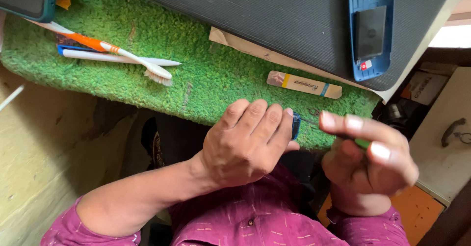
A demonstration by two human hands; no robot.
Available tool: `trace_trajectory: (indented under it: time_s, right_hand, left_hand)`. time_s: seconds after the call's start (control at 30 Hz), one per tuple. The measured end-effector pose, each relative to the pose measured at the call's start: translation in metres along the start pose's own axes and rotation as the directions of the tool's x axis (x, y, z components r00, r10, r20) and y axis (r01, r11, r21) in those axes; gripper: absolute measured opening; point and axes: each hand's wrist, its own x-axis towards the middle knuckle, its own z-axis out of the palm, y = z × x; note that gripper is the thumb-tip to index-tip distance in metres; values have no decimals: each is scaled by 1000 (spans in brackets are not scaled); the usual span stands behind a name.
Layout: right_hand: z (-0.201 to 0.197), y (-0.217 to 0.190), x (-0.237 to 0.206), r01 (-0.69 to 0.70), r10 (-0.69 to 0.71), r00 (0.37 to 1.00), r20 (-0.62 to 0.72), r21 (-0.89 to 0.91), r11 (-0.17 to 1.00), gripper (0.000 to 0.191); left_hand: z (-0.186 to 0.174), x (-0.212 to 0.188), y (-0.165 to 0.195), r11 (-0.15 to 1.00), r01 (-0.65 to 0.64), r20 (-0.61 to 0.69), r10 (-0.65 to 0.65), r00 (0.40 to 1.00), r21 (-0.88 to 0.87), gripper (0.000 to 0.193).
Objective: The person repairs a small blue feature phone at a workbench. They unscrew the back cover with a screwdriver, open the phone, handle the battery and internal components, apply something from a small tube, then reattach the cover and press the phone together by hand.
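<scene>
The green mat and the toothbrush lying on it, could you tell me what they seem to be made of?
The green mat looks like synthetic turf: short, dense, fuzzy green pile, matte. The toothbrush looks like smooth plastic, with an orange and white handle and pale bristles, probably nylon, splayed at the head. The dark ribbed sheet behind seems rubber or foam, judging by its fine ridges.

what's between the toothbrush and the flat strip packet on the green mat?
Nothing. In the head view, the stretch of green mat between the toothbrush bristles and the strip packet is bare turf. Both hands sit below it, at the mat's near edge.
</scene>
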Motion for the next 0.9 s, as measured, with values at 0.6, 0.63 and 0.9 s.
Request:
trace_trajectory:
  time_s: [0.6,0.63,0.9]
  right_hand:
    - [7,16,2,98,-89,988,-128,61,993,24]
    - [6,15,2,92,-85,991,-106,68,993,23]
    - [6,7,2,-21,31,998,-47,195,981,24]
  left_hand:
    - [-20,13,-3,958,137,178,-93,980,-254,49]
    - [-21,13,-3,958,136,178,-92,980,-252,49]
    - [-21,14,-5,956,126,178,-80,981,-264,48]
